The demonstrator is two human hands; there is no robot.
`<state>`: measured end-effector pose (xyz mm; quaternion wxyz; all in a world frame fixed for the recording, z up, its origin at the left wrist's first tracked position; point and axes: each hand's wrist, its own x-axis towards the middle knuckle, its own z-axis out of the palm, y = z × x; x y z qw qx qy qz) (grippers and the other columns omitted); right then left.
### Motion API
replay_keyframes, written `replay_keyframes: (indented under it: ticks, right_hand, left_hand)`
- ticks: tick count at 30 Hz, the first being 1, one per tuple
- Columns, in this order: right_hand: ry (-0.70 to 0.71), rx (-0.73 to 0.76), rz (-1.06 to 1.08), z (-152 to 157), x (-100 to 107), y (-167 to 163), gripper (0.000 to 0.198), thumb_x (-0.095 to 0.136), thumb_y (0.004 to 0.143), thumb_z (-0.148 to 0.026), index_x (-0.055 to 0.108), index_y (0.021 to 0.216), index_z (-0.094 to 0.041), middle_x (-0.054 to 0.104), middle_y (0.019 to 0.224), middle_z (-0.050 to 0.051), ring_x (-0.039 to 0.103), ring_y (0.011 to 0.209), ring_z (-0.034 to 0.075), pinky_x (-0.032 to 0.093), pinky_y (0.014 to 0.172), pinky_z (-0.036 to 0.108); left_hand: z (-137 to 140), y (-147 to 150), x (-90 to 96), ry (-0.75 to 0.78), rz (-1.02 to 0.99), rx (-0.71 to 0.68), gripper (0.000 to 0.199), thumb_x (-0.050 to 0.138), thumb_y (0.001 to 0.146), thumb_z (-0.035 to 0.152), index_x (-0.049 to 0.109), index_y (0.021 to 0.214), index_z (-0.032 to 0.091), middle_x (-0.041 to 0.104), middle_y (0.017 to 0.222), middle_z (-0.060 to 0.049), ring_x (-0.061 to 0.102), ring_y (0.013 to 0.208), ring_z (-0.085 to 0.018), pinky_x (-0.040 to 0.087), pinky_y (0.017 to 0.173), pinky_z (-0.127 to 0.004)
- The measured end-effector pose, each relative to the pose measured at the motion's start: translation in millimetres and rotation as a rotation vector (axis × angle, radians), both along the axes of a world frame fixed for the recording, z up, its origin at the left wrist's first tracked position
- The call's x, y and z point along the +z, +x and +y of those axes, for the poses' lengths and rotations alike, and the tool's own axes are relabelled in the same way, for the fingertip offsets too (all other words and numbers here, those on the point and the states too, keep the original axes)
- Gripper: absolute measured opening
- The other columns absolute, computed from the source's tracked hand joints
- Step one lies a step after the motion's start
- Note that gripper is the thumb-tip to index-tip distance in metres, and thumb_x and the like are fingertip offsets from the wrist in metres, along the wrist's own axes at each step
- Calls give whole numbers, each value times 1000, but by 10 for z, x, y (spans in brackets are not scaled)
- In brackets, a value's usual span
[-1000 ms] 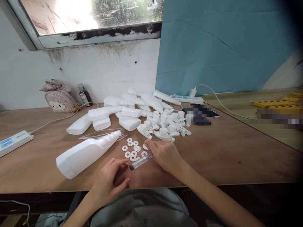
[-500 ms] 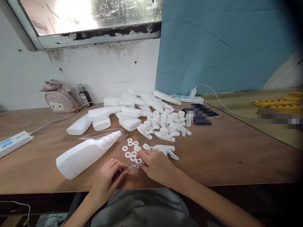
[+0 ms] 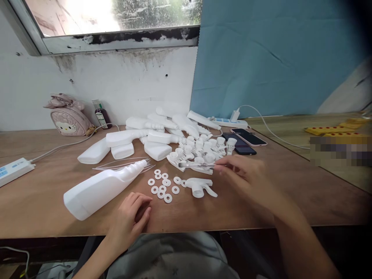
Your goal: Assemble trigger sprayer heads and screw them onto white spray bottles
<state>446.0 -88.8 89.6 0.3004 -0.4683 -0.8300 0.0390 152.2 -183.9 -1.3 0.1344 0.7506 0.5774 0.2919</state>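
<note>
My right hand (image 3: 242, 174), blurred by motion, pinches a slim, clear, rod-shaped thing (image 3: 194, 165) and holds it level over the front of a pile of white trigger spray heads (image 3: 200, 149); I cannot make out its exact kind. On the brown table rests my left hand (image 3: 132, 213), with thumb and fingers apart and nothing between them. Several white ring washers (image 3: 167, 198) lie in front of its fingertips. To their right a single spray head (image 3: 198, 188) lies on its side. Left of that hand is a white spray bottle (image 3: 101, 192), lying down.
More white bottles (image 3: 124, 138) are heaped at the back, with thin clear tubes (image 3: 110, 167) before them. Two phones (image 3: 248, 137) lie at right near a power strip (image 3: 229, 122). Another power strip (image 3: 17, 170), a pink bag (image 3: 71, 120) and a small dark bottle (image 3: 102, 117) are at left.
My right hand has moved right and away from my left hand, taking the clear rod-shaped thing with it. My left hand stays nearly in place, now holding nothing.
</note>
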Motion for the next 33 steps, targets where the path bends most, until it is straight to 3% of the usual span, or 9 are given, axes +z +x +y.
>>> replay_keyframes:
  ticks: [5, 13, 17, 23, 27, 30, 33]
  right_hand:
    - [-87, -15, -134, 97, -20, 187, 21, 45, 86, -33, 61, 80, -22, 63, 76, 2, 57, 68, 17, 38, 61, 27]
    - [-172, -75, -361, 221, -146, 138, 18, 47, 84, -28, 62, 76, -21, 63, 74, 2, 56, 71, 18, 35, 60, 25]
    - [-230, -68, -454, 225, -179, 103, 17, 48, 83, -24, 61, 73, -21, 63, 73, 2, 57, 70, 17, 33, 57, 24]
    - [-227, -69, -474, 182, -176, 11, 16, 45, 83, -18, 59, 75, -20, 64, 78, 3, 57, 71, 18, 33, 56, 24]
    - [-233, 67, -387, 93, -143, -35, 14, 45, 85, -22, 59, 88, -21, 63, 91, 3, 58, 81, 19, 39, 66, 27]
    - [-272, 232, -342, 20, -159, -64, 19, 51, 83, -27, 57, 100, -24, 60, 103, 3, 56, 93, 20, 42, 79, 31]
    - [-314, 306, -383, -21, -225, -84, 34, 60, 76, -26, 53, 109, -26, 57, 109, 3, 54, 99, 22, 43, 82, 34]
  left_hand:
    - [4, 4, -3, 19, 34, -11, 15, 43, 86, 24, 55, 94, 20, 57, 96, -6, 54, 89, -19, 45, 78, -32]
    - [7, -10, -3, 13, 79, -24, 17, 40, 87, 24, 54, 96, 19, 56, 97, -7, 52, 91, -19, 44, 79, -33]
    - [-3, 23, 55, 9, 193, -108, 30, 43, 86, 25, 49, 115, 22, 52, 114, -9, 48, 100, -22, 43, 84, -37]
    - [-22, 65, 106, 65, 457, -275, 52, 44, 87, 35, 29, 136, 29, 33, 142, -3, 32, 122, -28, 32, 98, -45]
    - [-10, 49, 97, 62, 504, -338, 59, 46, 86, 40, 24, 139, 26, 35, 141, -2, 28, 127, -28, 25, 102, -48]
    - [-8, 40, 84, 66, 482, -352, 57, 49, 83, 35, 29, 136, 23, 40, 138, -3, 30, 126, -26, 22, 103, -46]
    - [-16, 40, 61, 125, 433, -358, 52, 52, 81, 31, 37, 130, 21, 50, 129, -7, 40, 118, -25, 27, 98, -43]
